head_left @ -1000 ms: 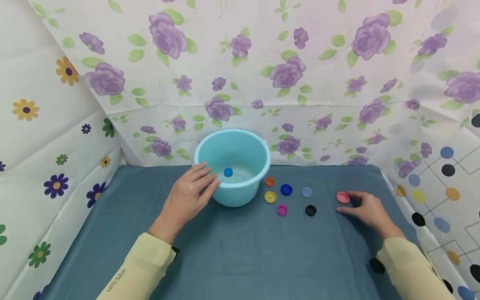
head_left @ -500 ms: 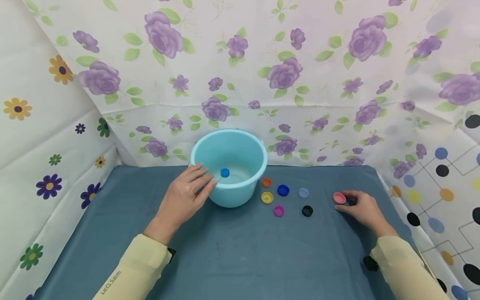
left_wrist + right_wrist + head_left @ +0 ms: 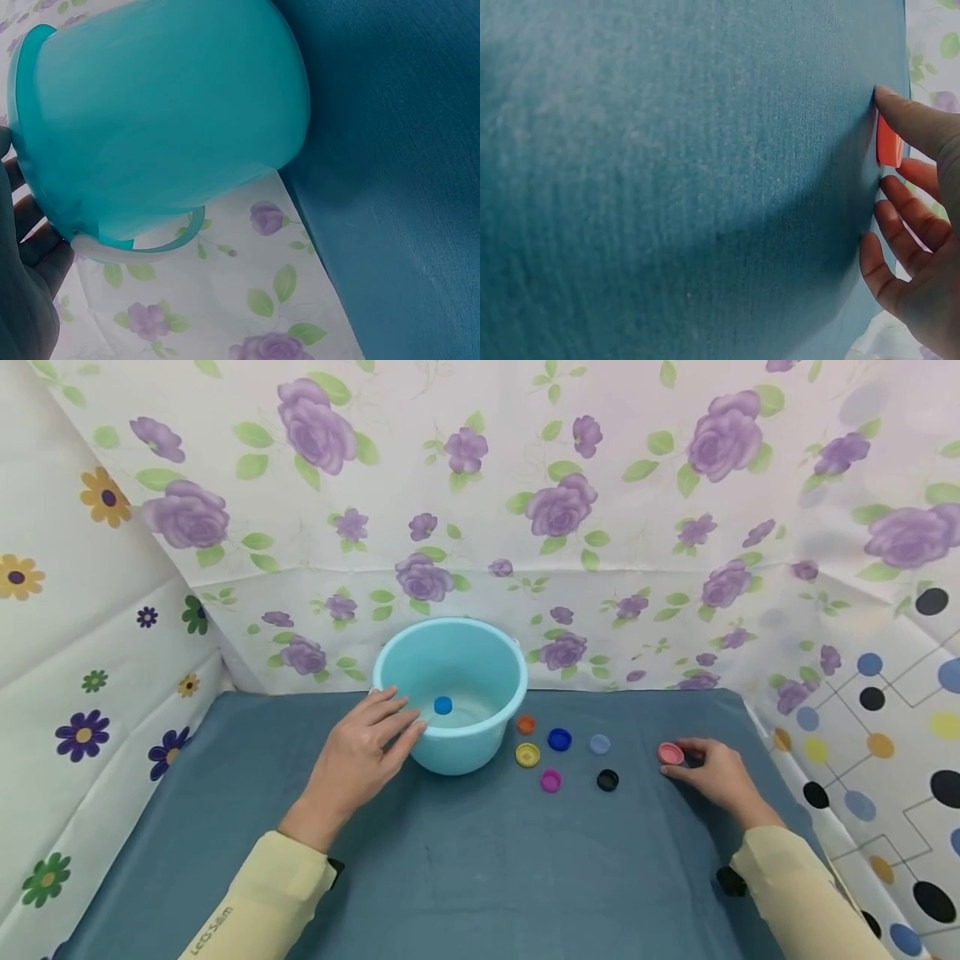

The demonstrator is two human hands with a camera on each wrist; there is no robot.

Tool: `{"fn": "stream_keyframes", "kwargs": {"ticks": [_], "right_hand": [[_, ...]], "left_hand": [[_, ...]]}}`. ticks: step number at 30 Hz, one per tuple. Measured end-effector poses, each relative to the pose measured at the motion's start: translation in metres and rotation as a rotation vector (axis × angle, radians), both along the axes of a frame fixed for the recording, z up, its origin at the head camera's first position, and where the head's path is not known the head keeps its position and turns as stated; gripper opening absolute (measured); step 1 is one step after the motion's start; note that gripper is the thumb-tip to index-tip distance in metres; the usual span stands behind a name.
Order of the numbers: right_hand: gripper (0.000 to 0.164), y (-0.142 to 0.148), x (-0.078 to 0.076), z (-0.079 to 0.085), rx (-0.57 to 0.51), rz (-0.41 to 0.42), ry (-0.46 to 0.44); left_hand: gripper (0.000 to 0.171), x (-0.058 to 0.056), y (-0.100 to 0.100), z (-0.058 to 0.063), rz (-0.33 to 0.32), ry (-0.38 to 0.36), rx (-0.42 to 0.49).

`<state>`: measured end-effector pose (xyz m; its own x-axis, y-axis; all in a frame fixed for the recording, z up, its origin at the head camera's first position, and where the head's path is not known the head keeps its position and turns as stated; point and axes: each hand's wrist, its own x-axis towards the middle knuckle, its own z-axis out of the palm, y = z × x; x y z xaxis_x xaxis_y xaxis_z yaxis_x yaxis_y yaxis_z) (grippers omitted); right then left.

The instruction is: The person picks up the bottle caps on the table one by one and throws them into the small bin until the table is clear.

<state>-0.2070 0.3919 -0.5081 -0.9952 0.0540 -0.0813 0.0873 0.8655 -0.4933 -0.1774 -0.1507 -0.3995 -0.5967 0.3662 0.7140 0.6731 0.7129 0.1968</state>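
The right hand pinches the round red bottle cap between thumb and forefinger at the bench; the light-blue bucket stands well to its left, where the left hand's relaxed, slightly spread fingers touch the rim.

Desk: dull blue surface, lightly creased, far corners rounded; close up in the right wrist view, fine-grained. Back sheet: white, printed with purple roses and green leaves; one long crease runs across it, above the desk's far edge. Same print shows in the left wrist view, slantwise. Left sheet: white, slanting along that side, scattered flowers in yellow, green, dark purple. Right sheet: white, thin lines linking dots of black, blue, yellow, orange.
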Motion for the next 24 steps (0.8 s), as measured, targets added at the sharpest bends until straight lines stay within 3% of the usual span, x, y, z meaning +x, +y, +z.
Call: {"fn": "stream_keyframes", "kwargs": {"ticks": [8, 24], "right_hand": [[0.063, 0.0035, -0.0020, -0.0018, 0.012, 0.027, 0.036], [0.062, 0.0014, 0.0002, 0.0012, 0.016, 0.013, 0.023]], "left_hand": [[0.026, -0.0002, 0.0012, -0.0007, 0.001, -0.007, 0.021], [0.026, -0.0004, 0.0015, -0.0003, 0.002, 0.003, 0.012]]}}
